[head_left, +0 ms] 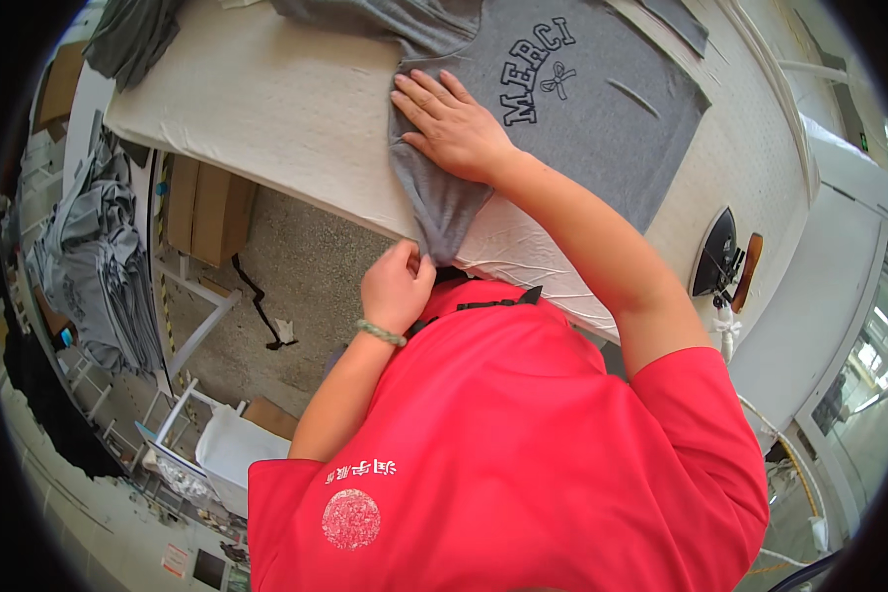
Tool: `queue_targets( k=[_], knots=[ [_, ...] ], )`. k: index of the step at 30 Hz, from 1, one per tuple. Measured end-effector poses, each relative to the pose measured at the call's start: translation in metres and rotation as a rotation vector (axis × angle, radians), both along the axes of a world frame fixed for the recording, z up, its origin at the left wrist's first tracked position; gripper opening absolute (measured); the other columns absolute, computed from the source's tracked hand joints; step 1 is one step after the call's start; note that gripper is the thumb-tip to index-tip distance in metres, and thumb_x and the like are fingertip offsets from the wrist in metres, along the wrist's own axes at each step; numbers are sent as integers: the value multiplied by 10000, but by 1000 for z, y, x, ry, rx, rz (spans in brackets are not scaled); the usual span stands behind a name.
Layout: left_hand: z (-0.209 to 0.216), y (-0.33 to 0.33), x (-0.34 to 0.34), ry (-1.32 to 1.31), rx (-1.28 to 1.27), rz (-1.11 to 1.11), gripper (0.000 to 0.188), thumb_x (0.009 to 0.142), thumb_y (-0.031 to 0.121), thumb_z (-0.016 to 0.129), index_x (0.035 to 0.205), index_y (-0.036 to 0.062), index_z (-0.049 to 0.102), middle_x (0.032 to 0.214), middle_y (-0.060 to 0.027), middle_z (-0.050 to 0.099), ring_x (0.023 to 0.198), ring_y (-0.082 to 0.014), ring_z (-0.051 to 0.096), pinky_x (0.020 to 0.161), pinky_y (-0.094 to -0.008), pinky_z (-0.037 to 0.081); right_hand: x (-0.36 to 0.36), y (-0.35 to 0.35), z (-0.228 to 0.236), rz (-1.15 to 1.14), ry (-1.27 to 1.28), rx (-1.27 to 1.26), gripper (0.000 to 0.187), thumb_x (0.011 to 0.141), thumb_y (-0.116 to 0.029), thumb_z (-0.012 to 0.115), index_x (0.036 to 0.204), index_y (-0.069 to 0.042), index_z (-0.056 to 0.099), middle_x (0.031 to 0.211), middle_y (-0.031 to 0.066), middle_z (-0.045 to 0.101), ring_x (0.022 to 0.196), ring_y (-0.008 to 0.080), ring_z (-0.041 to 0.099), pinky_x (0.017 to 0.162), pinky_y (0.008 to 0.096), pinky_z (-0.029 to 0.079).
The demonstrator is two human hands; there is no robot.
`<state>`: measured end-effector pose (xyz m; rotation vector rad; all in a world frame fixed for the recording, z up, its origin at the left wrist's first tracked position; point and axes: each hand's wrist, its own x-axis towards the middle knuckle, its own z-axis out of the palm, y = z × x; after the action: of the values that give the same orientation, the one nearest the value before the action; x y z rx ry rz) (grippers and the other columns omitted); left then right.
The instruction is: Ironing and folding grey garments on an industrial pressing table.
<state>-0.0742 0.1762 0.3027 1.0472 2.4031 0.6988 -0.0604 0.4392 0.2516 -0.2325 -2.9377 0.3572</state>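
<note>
A grey sweatshirt with dark outlined lettering and a small bow motif lies on a pale cloth-covered table. My right hand rests flat on it beside the lettering, fingers stretched out and slightly spread. Part of the garment narrows toward me and droops over the table's near edge. At its lower tip my left hand is closed, thumb and fingers pinching the grey fabric. The left fingertips are partly hidden.
An iron with a dark soleplate stands near the table's right edge. More grey fabric hangs over the far left corner. Grey garments are piled at the left, and a cardboard box sits under the table.
</note>
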Motion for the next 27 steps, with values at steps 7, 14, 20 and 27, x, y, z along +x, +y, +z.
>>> queue_targets(
  k=[7,14,20,27],
  knots=[
    [23,-16,-47,-408,-74,313,305,966,307,737,1023,8,740,929,-156,777,856,-252,761,771,-386,573,-1,2,2,19,-34,-1,630,1081,-415,525,1612,-93,421,1712,93,355,1602,260,276,1315,475,185],
    [-14,115,-86,-296,-24,431,347,951,295,798,1039,-34,735,812,-42,746,674,-124,692,618,-266,524,-2,3,6,60,-6,-10,617,1058,-376,562,1593,-91,450,1701,86,375,1586,266,312,1307,468,216],
    [-19,109,-97,-797,134,586,286,931,276,785,953,-7,748,766,-74,739,603,-175,692,560,-351,530,-14,22,29,29,-160,-203,658,1022,-400,617,1567,-59,476,1683,100,397,1573,281,331,1295,456,245],
    [-20,103,-96,-674,40,532,263,922,268,780,956,10,746,776,-78,743,621,-200,703,586,-367,539,-8,15,29,43,18,-33,751,976,-477,660,1529,3,492,1635,126,444,1520,312,391,1244,466,308]
  ],
)
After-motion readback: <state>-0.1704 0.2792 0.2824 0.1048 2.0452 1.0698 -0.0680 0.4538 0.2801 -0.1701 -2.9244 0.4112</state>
